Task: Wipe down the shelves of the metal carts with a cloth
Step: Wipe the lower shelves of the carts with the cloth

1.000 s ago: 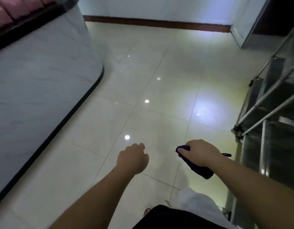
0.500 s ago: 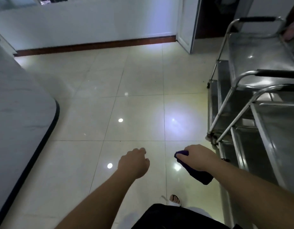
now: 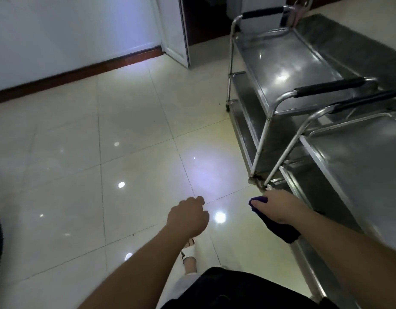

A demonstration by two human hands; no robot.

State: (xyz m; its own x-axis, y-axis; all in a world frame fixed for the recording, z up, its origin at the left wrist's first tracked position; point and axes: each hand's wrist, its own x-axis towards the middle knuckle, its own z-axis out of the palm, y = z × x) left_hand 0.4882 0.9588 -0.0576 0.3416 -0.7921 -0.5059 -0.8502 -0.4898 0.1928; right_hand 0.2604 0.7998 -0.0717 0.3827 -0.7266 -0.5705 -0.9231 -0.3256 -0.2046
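Two metal carts stand end to end on the right. The far cart (image 3: 288,61) has a shiny top shelf, lower shelves and black-gripped handles. The near cart (image 3: 359,157) shows its top shelf beside my right arm. My right hand (image 3: 279,208) grips a dark purple cloth (image 3: 279,230) just left of the near cart's front corner, apart from the shelf. My left hand (image 3: 188,217) hangs over the floor with fingers loosely curled, holding nothing.
Glossy cream floor tiles (image 3: 137,141) fill the left and middle. A white wall with a brown skirting board (image 3: 76,73) runs along the back. An open white door (image 3: 172,30) leads to a dark doorway. My sandalled foot (image 3: 189,244) shows below my left hand.
The view has swung right: the grey counter on the left has left the view and both carts now show fully. My hands keep the same pose, the right one still holding the cloth.
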